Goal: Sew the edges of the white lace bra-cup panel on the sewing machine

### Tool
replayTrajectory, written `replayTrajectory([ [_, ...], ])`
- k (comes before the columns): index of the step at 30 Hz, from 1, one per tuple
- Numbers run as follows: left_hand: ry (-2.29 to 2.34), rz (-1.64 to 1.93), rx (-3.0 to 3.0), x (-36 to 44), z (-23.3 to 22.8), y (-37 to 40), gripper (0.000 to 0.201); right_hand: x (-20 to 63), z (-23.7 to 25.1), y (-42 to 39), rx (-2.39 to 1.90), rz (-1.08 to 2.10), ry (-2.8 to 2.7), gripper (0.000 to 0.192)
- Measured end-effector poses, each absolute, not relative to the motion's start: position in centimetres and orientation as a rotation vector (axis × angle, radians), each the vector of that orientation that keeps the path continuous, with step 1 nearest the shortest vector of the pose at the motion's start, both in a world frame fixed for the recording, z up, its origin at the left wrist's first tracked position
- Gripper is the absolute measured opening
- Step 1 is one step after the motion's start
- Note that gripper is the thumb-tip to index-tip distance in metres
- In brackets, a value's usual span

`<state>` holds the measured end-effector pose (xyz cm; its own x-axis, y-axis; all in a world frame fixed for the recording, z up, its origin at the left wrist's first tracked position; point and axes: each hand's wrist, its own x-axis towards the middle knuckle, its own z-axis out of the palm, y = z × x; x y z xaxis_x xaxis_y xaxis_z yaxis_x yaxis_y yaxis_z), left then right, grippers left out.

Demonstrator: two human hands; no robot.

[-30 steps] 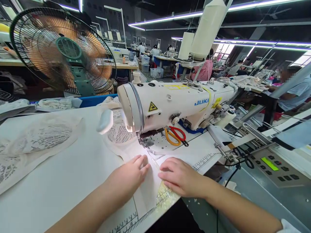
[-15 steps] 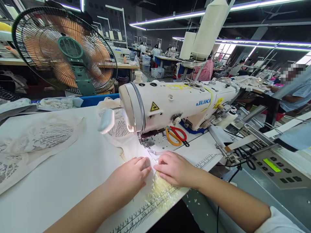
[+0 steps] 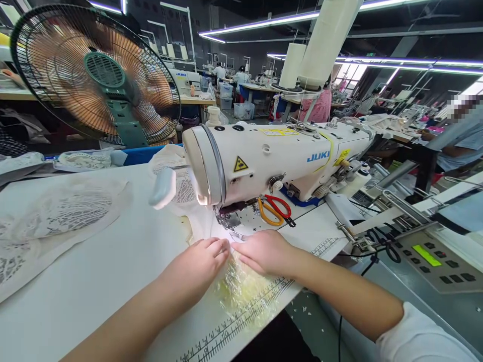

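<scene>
A white JUKI sewing machine [image 3: 264, 156] stands on the white table [image 3: 113, 271]. My left hand [image 3: 196, 264] and my right hand [image 3: 264, 251] lie flat, side by side, on a pale fabric piece [image 3: 204, 223] just in front of the presser foot [image 3: 228, 221]. Both press the cloth against the table, fingertips almost touching. A yellowish lace part [image 3: 241, 291] of the piece shows beneath and behind my hands, over the printed ruler at the table edge. The needle itself is hidden under the machine head.
Orange and red scissors [image 3: 275, 208] lie on the machine bed. Lace pieces [image 3: 64, 211] are piled at the left. A large fan [image 3: 94, 75] spins behind them. A control panel [image 3: 430, 259] sits at the right. Thread cones [image 3: 324, 45] rise above. Other people work at far tables.
Both hands have slid forward toward the presser foot, carrying the fabric along. More of the yellowish lace now lies on the table behind them.
</scene>
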<state>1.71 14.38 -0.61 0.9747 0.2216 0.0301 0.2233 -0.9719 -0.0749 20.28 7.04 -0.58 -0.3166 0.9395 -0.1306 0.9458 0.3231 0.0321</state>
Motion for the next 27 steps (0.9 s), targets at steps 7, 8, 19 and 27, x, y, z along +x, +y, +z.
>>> replayTrajectory([
  [7, -0.471, 0.013, -3.1, 1.7, -0.8, 15.3, 0.034, 19.3, 0.0, 7.7, 1.816, -0.081, 2.324, 0.035],
  [8, -0.467, 0.02, -3.097, 1.7, -0.8, 15.5, 0.033, 19.1, 0.1, 7.7, 1.823, -0.082, 2.309, 0.036],
  [19, -0.528, 0.024, -3.095, 1.6, -1.4, 17.1, 0.034, 17.1, 1.3, 8.6, 1.868, -0.243, 2.115, 0.051],
  [27, -0.6, -0.017, -3.073, 1.7, -1.0, 17.6, 0.036, 16.5, 1.6, 8.2, 1.896, -0.306, 2.079, 0.052],
])
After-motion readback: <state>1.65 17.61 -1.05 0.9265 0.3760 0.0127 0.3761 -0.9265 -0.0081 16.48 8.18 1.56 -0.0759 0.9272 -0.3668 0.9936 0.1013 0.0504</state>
